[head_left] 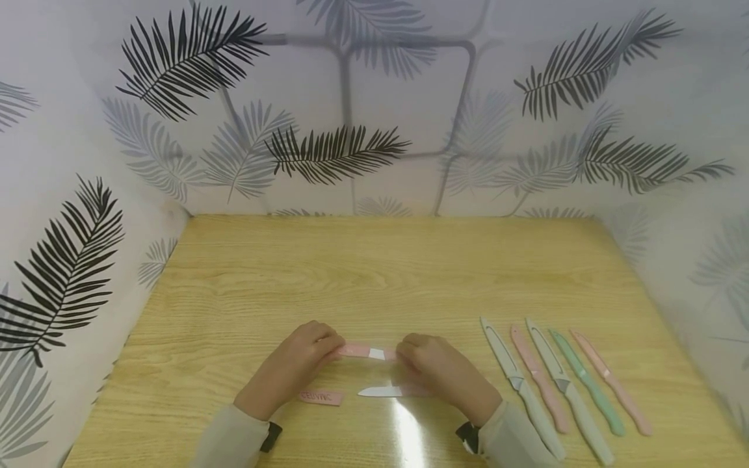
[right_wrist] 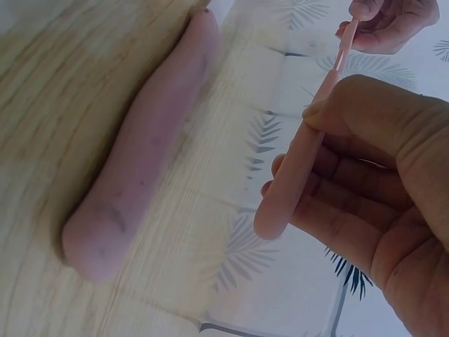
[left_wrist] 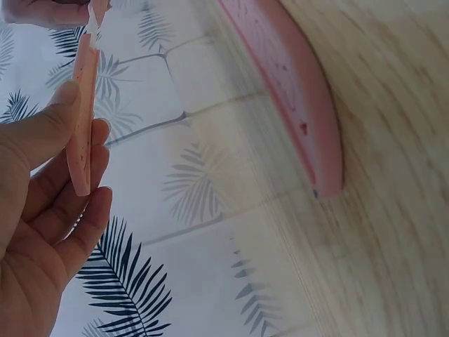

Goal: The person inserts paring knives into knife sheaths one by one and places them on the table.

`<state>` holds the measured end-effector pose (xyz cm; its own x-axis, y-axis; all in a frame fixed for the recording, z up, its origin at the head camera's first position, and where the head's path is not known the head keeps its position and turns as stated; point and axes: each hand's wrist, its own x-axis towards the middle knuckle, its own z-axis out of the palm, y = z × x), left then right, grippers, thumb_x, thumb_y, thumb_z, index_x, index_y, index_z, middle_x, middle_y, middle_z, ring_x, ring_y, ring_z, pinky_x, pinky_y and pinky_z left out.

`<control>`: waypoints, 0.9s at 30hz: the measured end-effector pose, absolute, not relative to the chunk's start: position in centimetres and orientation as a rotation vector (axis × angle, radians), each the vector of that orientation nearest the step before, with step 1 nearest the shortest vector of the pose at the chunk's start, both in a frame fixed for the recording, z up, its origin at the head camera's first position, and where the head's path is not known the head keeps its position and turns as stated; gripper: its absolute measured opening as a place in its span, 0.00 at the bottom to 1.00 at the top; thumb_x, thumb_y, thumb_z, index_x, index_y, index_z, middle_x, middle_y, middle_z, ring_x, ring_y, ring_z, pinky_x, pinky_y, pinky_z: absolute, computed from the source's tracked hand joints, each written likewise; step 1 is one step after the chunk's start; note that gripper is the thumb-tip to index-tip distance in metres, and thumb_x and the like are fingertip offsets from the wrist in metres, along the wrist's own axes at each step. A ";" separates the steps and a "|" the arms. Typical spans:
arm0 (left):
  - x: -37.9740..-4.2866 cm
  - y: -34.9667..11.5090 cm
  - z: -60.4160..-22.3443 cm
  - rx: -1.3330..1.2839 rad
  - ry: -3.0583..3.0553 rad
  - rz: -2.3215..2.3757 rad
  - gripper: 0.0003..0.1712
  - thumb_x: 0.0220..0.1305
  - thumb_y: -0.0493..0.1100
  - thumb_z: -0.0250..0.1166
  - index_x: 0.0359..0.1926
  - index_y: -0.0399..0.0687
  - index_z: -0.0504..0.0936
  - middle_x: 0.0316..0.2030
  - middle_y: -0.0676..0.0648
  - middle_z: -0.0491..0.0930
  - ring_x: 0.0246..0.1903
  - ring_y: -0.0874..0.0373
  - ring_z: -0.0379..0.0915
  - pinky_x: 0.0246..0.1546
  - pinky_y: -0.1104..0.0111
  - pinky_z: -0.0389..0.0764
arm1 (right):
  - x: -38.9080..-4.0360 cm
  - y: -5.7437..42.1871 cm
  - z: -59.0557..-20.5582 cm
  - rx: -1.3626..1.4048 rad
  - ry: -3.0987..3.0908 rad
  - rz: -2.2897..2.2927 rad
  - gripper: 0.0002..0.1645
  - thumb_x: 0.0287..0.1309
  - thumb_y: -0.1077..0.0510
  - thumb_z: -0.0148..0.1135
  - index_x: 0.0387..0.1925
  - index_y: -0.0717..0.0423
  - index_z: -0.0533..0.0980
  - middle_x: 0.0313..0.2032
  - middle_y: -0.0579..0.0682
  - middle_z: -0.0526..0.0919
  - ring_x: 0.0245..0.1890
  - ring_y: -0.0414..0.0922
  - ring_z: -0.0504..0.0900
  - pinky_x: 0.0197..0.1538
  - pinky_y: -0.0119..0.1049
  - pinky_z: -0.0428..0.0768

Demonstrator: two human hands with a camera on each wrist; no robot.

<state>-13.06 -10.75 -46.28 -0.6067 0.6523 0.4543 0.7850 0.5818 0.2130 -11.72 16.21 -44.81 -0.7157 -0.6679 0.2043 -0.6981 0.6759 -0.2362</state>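
Observation:
My left hand point(head_left: 298, 361) pinches a pink knife sheath point(left_wrist: 83, 119) between thumb and fingers. The pink handle point(right_wrist: 291, 179) of a small knife is gripped by my right hand point(head_left: 439, 367). Between the two hands a short stretch of white blade point(head_left: 377, 354) shows, the rest of it inside the sheath; knife and sheath lie in one line above the table. Closer to me, a second pink sheath with raised letters point(head_left: 320, 397) lies below the left hand. An unsheathed knife with a white blade point(head_left: 380, 392) and pink handle point(right_wrist: 144, 151) rests under the right hand.
On the right of the wooden table point(head_left: 351, 273), several knives lie side by side: two pale grey ones point(head_left: 541, 416), two pink ones point(head_left: 544, 383) and a green one point(head_left: 591, 383). Leaf-patterned wall covering point(head_left: 374, 188) borders the table's back and sides.

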 end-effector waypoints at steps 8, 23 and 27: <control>-13.1 -10.2 -46.1 -1.179 -2.456 -0.573 0.09 0.56 0.37 0.69 0.39 0.44 0.83 0.37 0.51 0.80 0.39 0.60 0.75 0.43 0.73 0.80 | -11.9 15.9 -44.4 1.142 -2.796 0.460 0.06 0.53 0.67 0.66 0.25 0.58 0.77 0.24 0.45 0.76 0.21 0.34 0.72 0.27 0.20 0.75; -13.0 -9.9 -46.5 -1.198 -2.424 -0.581 0.09 0.54 0.39 0.70 0.38 0.45 0.83 0.37 0.51 0.80 0.38 0.60 0.76 0.43 0.75 0.79 | -12.1 15.5 -44.3 1.202 -2.802 0.476 0.13 0.51 0.69 0.66 0.22 0.53 0.72 0.21 0.41 0.71 0.20 0.33 0.65 0.25 0.21 0.70; -13.0 -10.0 -46.6 -1.196 -2.418 -0.581 0.10 0.54 0.38 0.70 0.39 0.44 0.83 0.37 0.51 0.80 0.38 0.60 0.76 0.43 0.74 0.80 | -12.1 15.3 -44.6 1.174 -2.763 0.393 0.12 0.50 0.69 0.66 0.23 0.53 0.73 0.22 0.42 0.72 0.21 0.34 0.67 0.25 0.21 0.71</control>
<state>-12.97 -9.98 -46.58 -0.5657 0.6534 0.5031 0.8106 0.5526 0.1938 -12.06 15.28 -44.55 -0.6937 -0.6906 0.2045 -0.7202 0.6666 -0.1920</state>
